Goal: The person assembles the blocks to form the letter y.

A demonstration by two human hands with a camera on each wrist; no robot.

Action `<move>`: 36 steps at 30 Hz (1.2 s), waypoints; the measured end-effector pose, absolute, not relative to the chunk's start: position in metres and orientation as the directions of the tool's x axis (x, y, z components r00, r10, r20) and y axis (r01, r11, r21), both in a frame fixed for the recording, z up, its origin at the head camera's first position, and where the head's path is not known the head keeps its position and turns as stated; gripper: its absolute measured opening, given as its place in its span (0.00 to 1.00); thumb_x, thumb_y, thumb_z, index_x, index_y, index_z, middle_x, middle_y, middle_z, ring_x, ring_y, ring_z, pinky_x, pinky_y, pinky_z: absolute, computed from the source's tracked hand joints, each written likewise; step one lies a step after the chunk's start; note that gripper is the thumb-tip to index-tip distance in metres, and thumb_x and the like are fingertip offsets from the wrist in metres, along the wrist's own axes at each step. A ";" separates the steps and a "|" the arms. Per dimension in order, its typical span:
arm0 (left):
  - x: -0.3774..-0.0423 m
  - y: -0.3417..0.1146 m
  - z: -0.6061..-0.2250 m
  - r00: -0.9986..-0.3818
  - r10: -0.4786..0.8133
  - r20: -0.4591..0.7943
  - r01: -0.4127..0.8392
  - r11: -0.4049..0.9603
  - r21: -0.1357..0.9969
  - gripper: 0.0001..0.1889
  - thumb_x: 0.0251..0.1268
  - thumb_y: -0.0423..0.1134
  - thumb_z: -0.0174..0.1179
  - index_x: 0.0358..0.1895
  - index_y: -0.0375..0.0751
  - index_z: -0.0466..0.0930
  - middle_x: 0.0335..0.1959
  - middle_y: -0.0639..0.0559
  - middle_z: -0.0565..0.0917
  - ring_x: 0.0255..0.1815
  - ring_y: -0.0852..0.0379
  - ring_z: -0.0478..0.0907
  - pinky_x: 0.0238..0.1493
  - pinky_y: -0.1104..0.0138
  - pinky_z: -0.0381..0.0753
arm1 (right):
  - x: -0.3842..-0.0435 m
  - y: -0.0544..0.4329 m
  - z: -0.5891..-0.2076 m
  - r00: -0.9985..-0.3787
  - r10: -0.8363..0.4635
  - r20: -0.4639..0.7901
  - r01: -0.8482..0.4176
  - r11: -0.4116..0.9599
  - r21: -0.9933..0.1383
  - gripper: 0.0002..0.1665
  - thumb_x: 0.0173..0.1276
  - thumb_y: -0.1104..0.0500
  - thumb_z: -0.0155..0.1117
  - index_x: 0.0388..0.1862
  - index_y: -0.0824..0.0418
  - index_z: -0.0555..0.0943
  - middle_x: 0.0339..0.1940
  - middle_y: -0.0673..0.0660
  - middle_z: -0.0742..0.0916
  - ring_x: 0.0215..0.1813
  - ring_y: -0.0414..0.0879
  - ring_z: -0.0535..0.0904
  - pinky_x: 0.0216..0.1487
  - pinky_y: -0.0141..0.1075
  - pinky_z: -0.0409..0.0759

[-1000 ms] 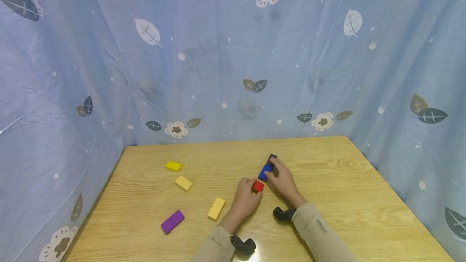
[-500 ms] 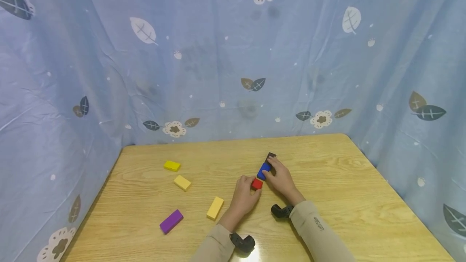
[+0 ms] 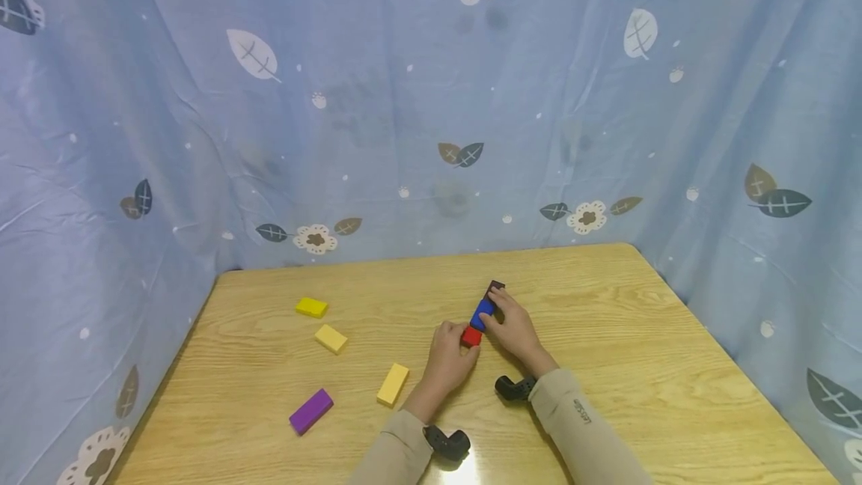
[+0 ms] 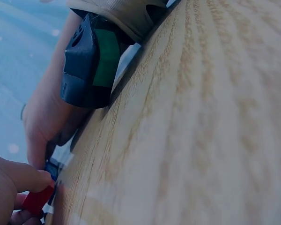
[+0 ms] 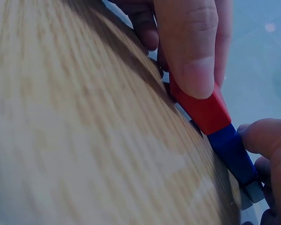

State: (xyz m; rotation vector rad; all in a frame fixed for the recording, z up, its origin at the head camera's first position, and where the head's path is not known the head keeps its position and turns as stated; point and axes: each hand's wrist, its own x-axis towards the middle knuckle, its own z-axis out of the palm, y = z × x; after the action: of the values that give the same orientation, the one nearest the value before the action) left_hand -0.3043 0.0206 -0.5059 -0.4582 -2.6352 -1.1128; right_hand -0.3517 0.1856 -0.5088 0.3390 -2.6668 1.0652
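My left hand (image 3: 447,359) pinches a red block (image 3: 472,337) between thumb and fingers. In the right wrist view the red block (image 5: 207,111) meets one end of a blue block (image 5: 234,154). My right hand (image 3: 517,329) has its thumb on the side of the blue block (image 3: 482,314), with fingers reaching along to a black block (image 3: 495,287) at the far end. The three blocks form a slanting row on the table. Fingers partly cover the black one. Low in the left wrist view, the left thumb (image 4: 30,178) presses the red block (image 4: 37,200).
Left of the hands, on the wooden table (image 3: 606,320), lie a purple block (image 3: 311,412), a pale yellow block (image 3: 393,385), another pale yellow block (image 3: 331,339) and a bright yellow block (image 3: 312,307). A blue patterned curtain (image 3: 377,96) surrounds the table's back and sides.
The small gap between the red and blue blocks has closed as my left hand brought the red one up against it. The head view has shifted slightly.
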 end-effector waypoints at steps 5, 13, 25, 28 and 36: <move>-0.305 0.022 -0.507 -0.926 0.184 0.330 0.365 0.662 0.655 0.22 0.54 0.38 0.66 0.52 0.31 0.79 0.38 0.47 0.75 0.42 0.50 0.72 0.44 0.62 0.73 | -0.351 0.185 -0.512 -0.946 -0.122 0.299 -0.295 0.705 -0.645 0.33 0.67 0.52 0.61 0.66 0.67 0.69 0.70 0.64 0.70 0.73 0.59 0.59 0.70 0.54 0.60; -0.305 0.024 -0.508 -0.930 0.174 0.324 0.353 0.669 0.654 0.23 0.55 0.39 0.66 0.53 0.30 0.79 0.39 0.46 0.75 0.43 0.51 0.71 0.43 0.62 0.72 | -0.350 0.184 -0.514 -0.946 -0.110 0.306 -0.292 0.700 -0.652 0.33 0.67 0.54 0.62 0.67 0.67 0.69 0.70 0.66 0.69 0.73 0.60 0.60 0.70 0.54 0.61; -0.306 0.028 -0.507 -0.933 0.160 0.321 0.341 0.677 0.653 0.23 0.55 0.39 0.66 0.54 0.30 0.79 0.39 0.47 0.74 0.41 0.52 0.70 0.41 0.62 0.71 | -0.348 0.184 -0.511 -0.943 -0.117 0.311 -0.302 0.692 -0.656 0.33 0.66 0.53 0.62 0.67 0.67 0.69 0.71 0.65 0.68 0.73 0.59 0.59 0.70 0.55 0.60; -0.307 0.029 -0.507 -0.937 0.153 0.314 0.332 0.675 0.659 0.23 0.55 0.39 0.65 0.54 0.31 0.79 0.39 0.47 0.74 0.40 0.52 0.70 0.42 0.61 0.70 | -0.348 0.185 -0.511 -0.945 -0.119 0.306 -0.299 0.693 -0.656 0.33 0.67 0.53 0.61 0.67 0.66 0.69 0.71 0.63 0.68 0.74 0.58 0.58 0.71 0.54 0.60; -0.310 0.032 -0.510 -0.927 0.149 0.344 0.342 0.714 0.611 0.22 0.55 0.40 0.64 0.52 0.32 0.80 0.38 0.47 0.73 0.39 0.52 0.71 0.41 0.61 0.70 | -0.348 0.186 -0.510 -0.935 -0.143 0.323 -0.325 0.709 -0.626 0.33 0.67 0.53 0.61 0.67 0.68 0.68 0.71 0.65 0.68 0.73 0.61 0.58 0.70 0.55 0.60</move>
State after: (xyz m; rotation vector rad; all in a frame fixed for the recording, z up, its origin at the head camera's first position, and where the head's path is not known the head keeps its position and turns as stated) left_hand -0.3095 0.0316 -0.5098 -0.3878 -2.6506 -1.0246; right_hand -0.3481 0.1859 -0.5100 0.3718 -2.6666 1.0456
